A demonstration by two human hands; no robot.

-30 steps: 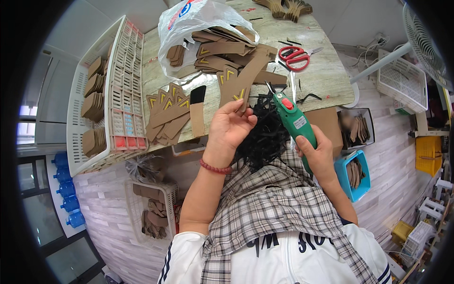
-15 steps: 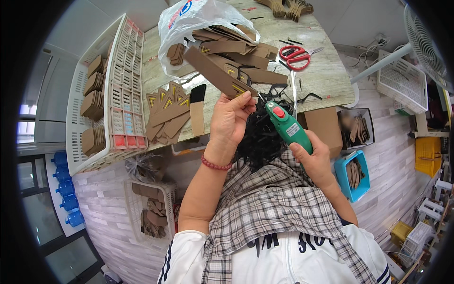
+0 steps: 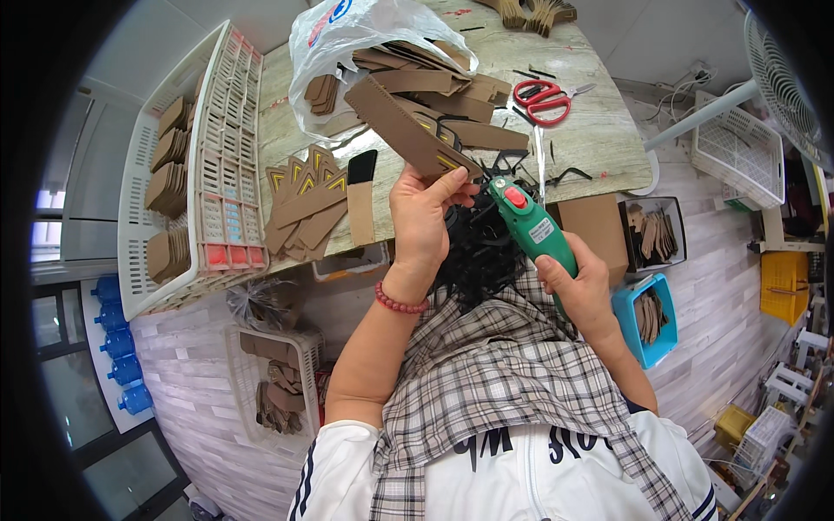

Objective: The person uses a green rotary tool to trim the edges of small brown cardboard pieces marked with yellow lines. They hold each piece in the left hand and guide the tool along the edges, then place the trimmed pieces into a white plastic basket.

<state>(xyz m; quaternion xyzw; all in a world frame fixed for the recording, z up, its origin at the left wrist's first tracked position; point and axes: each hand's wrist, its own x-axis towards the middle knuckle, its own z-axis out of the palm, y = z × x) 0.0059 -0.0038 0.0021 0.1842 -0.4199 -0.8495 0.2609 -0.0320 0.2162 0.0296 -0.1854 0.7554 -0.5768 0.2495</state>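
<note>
Between thumb and fingers, my left hand point(image 3: 426, 217) pinches the lower end of a long brown strap-like piece point(image 3: 395, 122) with a yellow chevron on it. My right hand point(image 3: 578, 282) is wrapped round a green handheld power tool point(image 3: 539, 230) with a red button. The tool's tip points at the held end of the brown piece; whether they touch I cannot tell. Below them, a heap of black strip scraps point(image 3: 473, 260) lies at the table edge and over my lap. Several similar brown pieces point(image 3: 308, 200) with yellow chevrons lie to the left, beside a black-tipped tan piece point(image 3: 361, 195).
A white plastic bag point(image 3: 321, 52) with more brown pieces sits at the back of the table point(image 3: 595, 130). Red-handled scissors point(image 3: 547, 108) lie at the right. A tall white crate point(image 3: 230, 156) stands left. A blue bin point(image 3: 621, 321) and a cardboard box point(image 3: 591, 239) are at my right.
The brown piece has turned slightly in my left hand, showing its side edge more. The green tool has shifted slightly right and down with my right hand.
</note>
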